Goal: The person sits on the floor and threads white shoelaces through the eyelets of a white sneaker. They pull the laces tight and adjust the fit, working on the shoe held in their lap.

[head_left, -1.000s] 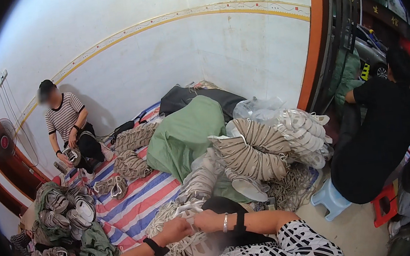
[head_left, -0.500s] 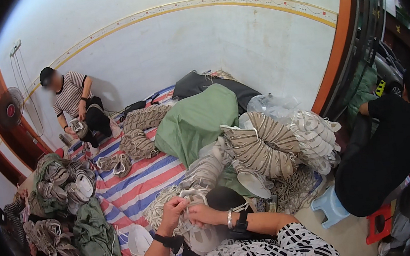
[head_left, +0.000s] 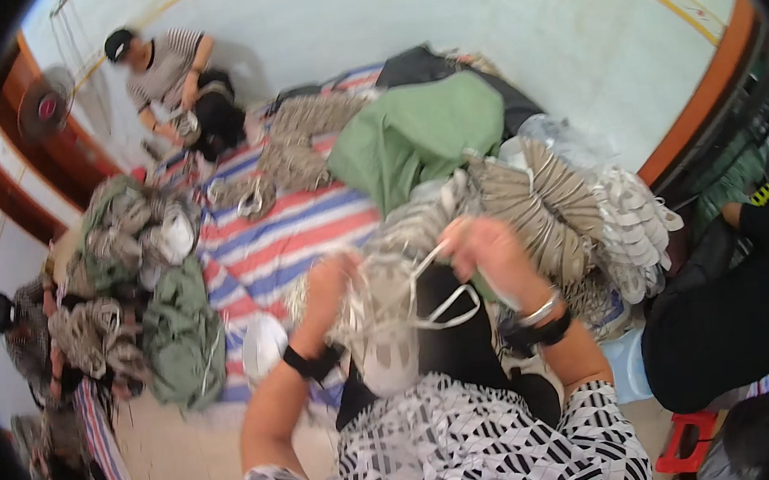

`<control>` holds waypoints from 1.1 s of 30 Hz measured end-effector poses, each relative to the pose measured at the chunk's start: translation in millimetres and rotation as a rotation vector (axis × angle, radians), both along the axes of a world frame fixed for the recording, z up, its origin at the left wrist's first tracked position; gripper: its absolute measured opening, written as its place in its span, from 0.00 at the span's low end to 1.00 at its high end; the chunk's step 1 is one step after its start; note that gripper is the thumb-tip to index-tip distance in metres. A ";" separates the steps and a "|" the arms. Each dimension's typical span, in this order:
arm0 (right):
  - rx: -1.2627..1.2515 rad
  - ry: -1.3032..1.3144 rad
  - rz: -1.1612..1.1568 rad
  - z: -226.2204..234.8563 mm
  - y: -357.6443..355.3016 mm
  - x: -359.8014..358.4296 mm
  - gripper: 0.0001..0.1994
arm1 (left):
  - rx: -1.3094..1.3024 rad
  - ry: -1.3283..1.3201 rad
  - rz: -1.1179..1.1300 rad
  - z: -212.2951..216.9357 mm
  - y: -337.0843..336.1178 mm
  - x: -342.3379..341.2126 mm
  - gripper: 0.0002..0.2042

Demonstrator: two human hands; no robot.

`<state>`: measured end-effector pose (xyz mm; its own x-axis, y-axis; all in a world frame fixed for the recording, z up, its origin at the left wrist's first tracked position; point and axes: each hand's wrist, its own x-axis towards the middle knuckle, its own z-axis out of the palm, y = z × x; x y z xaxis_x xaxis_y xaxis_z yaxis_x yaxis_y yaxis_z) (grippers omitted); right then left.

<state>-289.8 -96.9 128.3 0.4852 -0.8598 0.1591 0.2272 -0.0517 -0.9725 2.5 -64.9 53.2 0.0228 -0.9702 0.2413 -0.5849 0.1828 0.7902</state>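
Note:
My left hand (head_left: 332, 287) and my right hand (head_left: 487, 247) are raised in front of me over my lap. Between them hangs a pale shoe upper (head_left: 384, 328) with white straps (head_left: 442, 304) looping off it. Both hands grip it, the left on its left side, the right pinching the straps near the top. The picture is motion-blurred, so finger detail is unclear. I wear a dark band on each wrist, a silver bangle on the right, and a black-and-white patterned top.
Bundles of beige and white shoe uppers (head_left: 567, 213) pile to my right beside a green cloth (head_left: 421, 135) on a striped mat (head_left: 282, 231). More bundles (head_left: 138, 231) lie left. People sit at the far wall (head_left: 169, 71), at left (head_left: 23, 330) and at right (head_left: 734, 308). A fan (head_left: 46, 104) stands by the wall.
The view has tilted and drawn closer. My hands have risen with the shoe upper, from low near my lap to the middle of the picture.

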 end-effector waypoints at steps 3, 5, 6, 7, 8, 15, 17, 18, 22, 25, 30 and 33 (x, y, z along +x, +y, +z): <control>0.011 -0.009 -0.248 -8.4 -31.5 -70.2 0.12 | 0.017 0.748 0.399 -39.4 11.3 172.0 0.20; 0.296 -0.335 -0.355 -55.9 -73.6 -181.7 0.10 | -0.141 1.256 0.617 -19.5 39.6 264.5 0.15; 0.445 -0.520 -0.311 -78.4 -92.9 -257.0 0.08 | -0.170 1.492 0.669 -4.4 69.0 308.7 0.13; 0.512 -0.637 -0.659 -98.7 -90.6 -332.7 0.08 | -0.236 1.523 0.769 0.7 73.9 314.7 0.12; 0.396 -0.636 -0.507 -107.2 -71.3 -415.0 0.08 | -0.294 1.569 0.860 -2.9 74.0 321.5 0.17; 0.104 0.250 -0.632 -154.0 -46.8 -248.3 0.10 | 0.148 0.692 0.504 7.5 96.2 224.4 0.15; 0.439 0.202 -0.403 -120.7 -41.4 -163.5 0.10 | 0.175 -0.093 0.296 20.0 70.9 109.6 0.13; 0.308 0.278 -0.268 -112.4 -28.6 -120.8 0.09 | 0.071 -0.054 0.026 16.1 68.2 70.6 0.13; -0.188 0.426 0.141 -89.6 29.0 10.2 0.11 | 0.039 -0.299 -0.077 2.0 75.4 -29.8 0.08; -0.810 0.827 0.215 -106.8 59.9 33.6 0.04 | 0.010 -0.461 -0.117 -12.4 73.3 -32.6 0.09; -0.848 0.639 0.122 -114.4 78.5 30.9 0.04 | 0.243 -0.372 -0.185 -3.8 63.8 -22.1 0.09; -0.762 0.742 0.228 -106.4 74.3 25.3 0.04 | 0.415 -0.216 -0.247 -5.0 54.2 -5.8 0.10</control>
